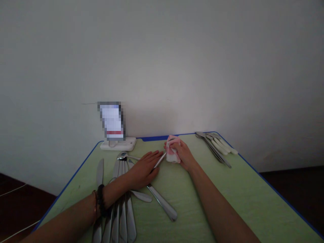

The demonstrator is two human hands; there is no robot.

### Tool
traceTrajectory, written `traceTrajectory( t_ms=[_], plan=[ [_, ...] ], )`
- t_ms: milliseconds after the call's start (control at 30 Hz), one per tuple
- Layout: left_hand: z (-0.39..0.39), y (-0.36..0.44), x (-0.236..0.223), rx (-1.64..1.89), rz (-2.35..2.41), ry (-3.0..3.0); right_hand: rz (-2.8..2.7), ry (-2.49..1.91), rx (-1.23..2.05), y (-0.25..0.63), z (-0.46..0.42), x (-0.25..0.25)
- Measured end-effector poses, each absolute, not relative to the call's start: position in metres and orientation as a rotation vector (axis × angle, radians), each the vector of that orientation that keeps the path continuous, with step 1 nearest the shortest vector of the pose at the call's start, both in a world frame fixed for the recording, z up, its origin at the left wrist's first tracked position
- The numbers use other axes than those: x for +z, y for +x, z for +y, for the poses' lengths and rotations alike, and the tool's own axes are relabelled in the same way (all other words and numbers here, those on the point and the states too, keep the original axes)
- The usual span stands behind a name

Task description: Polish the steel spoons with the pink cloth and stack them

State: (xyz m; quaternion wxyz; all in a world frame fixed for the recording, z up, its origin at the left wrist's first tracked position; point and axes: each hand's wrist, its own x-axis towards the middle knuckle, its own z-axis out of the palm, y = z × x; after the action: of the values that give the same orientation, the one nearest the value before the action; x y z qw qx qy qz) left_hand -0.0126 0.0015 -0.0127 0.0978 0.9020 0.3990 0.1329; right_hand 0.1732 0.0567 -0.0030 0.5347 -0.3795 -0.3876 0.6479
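My right hand (184, 155) is closed on a pink and white cloth (173, 156), which is wrapped round the far end of a piece of cutlery (160, 160). A bit of metal shows at the top of the cloth, but the shape of that end is mostly hidden. The shiny handle runs down into my left hand (145, 170), gripped between its thumb and its fairly straight fingers. Beneath my left hand and forearm lie several table knives (123, 216), a spoon (122, 155) and a knife with a thick handle (164, 204).
On the right of the green table (192, 202) lies a group of cutlery, some with metal handles (215, 152) and some with cream handles (222, 144). A phone (112, 121) with a blurred screen stands on a white base (121, 144) by the wall (177, 67).
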Motion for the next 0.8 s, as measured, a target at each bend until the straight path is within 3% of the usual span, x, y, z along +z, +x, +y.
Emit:
traceTrajectory(
  t_ms=[533, 800],
  plan=[
    [0.0, -0.012, -0.008, 0.354, 1.209, 2.668, -1.006, -0.83, 1.546, 0.175, 0.056, -0.003],
    [0.0, -0.011, -0.007, 0.349, 1.205, 2.667, -1.099, -0.938, 1.352, 0.172, 0.06, -0.012]
  ],
)
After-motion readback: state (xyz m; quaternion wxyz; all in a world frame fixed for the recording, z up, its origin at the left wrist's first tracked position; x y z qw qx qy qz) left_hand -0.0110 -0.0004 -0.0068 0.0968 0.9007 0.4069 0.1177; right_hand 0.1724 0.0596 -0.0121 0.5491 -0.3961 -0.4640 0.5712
